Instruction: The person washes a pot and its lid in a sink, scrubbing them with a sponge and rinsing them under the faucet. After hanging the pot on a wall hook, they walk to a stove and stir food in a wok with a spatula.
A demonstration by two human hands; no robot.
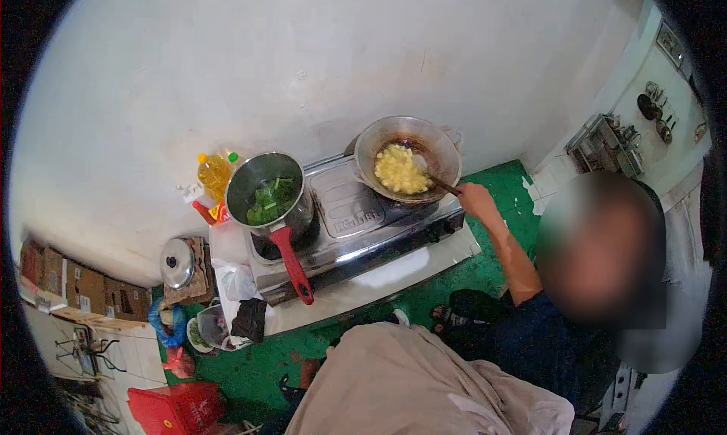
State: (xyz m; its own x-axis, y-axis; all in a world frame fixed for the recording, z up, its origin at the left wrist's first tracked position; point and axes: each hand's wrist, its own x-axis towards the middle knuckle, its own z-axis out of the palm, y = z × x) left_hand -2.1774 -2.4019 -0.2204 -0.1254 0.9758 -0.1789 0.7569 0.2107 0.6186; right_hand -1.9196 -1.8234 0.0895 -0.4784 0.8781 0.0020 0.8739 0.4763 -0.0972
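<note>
Neither of my hands shows clearly; my beige clothing (379,382) fills the bottom centre. A co-worker's hand (477,201) at the right grips the handle of a ladle or spatula (443,183). Its far end rests in a wide metal wok (447,143), beside pale yellow pieces of food (400,170). On the stove's left side stands a deep pot (236,179) with leafy greens (270,200) inside. The pot's red handle (290,265) points toward me, with no hand on it.
The steel stove (356,212) stands against the wall. Oil bottles (214,174) are left of the pot. A plastic bag (237,279) and black cloth (248,320) lie at the table's left end. A lid (177,263) and red container (176,408) are farther left. The co-worker (560,344) is close at right.
</note>
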